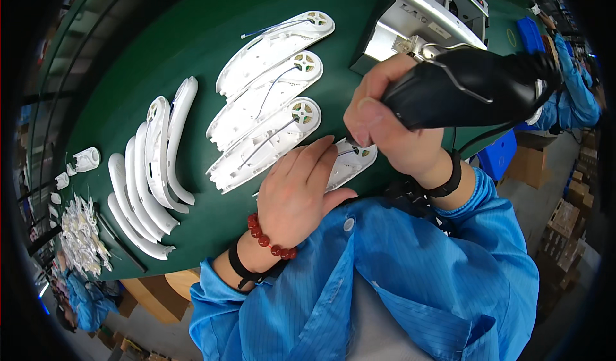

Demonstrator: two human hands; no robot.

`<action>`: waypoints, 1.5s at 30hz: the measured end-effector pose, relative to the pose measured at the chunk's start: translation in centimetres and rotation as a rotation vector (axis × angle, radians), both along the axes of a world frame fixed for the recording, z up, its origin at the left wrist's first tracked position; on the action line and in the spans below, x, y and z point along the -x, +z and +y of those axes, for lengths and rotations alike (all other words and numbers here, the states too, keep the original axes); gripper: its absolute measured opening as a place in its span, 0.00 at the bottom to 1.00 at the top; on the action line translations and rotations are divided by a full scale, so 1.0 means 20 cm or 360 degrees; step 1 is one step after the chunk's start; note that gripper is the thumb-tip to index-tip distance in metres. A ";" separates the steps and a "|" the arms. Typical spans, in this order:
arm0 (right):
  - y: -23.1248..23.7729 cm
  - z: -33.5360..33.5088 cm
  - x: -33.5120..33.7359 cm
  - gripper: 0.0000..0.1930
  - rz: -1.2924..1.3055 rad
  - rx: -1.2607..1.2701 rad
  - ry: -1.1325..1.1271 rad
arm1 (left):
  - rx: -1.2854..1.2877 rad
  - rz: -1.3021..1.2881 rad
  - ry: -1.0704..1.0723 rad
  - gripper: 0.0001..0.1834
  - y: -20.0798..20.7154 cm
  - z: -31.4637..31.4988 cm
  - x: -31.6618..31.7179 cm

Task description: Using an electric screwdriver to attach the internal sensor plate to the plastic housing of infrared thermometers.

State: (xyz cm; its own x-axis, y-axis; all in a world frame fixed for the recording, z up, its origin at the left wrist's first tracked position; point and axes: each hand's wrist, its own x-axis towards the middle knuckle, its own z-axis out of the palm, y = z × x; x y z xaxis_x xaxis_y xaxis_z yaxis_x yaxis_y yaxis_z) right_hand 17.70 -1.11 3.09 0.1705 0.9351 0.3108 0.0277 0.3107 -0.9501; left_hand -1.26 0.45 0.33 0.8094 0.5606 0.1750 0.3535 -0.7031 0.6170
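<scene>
In my right hand (pixel 398 114) is a black electric screwdriver (pixel 462 88) with a wire hanging loop and a cord, its fingers closed around the front end. The driver's tip is hidden behind the fingers, above a white plastic shell (pixel 343 172) with a round part at one end. My left hand (pixel 298 191) lies across that shell, fingers over its far side and thumb at the near side, covering much of it. Beyond the left hand are several similar open white shells (pixel 266 146), each with a round speaker-like part and a thin wire.
Curved white covers (pixel 138 184) stand in a row on the green table (pixel 173 47) at the left. A pile of small white parts (pixel 83 236) lies beside a dark rod (pixel 120 242). At the far right stands a metal machine (pixel 427 18); blue bins (pixel 497 156) are at the right.
</scene>
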 end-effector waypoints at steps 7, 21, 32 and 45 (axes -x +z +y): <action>0.04 0.00 0.01 0.08 0.0210 0.0169 0.0079 | -0.0086 0.0040 -0.0016 0.30 -0.01 -0.02 0.02; 0.20 0.00 -0.42 0.06 0.0321 -0.0575 -0.0238 | -0.0221 0.0154 -0.0029 0.29 -0.01 -0.03 0.08; 0.18 0.02 -0.40 0.07 0.0187 -0.0573 -0.0230 | -0.0198 0.0110 -0.0039 0.29 -0.02 -0.03 0.07; 0.14 -0.14 -0.16 0.10 0.0366 -0.0175 -0.0032 | -0.0090 0.0145 0.0011 0.32 -0.01 -0.02 0.03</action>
State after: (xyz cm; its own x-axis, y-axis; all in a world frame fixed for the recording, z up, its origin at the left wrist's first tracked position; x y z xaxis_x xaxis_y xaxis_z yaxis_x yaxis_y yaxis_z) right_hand 20.98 -3.88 5.92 0.2668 0.8934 0.3615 -0.1781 0.4143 -0.8925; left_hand -1.94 0.11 0.08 0.8197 0.5574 0.1321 0.4114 -0.7332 0.5414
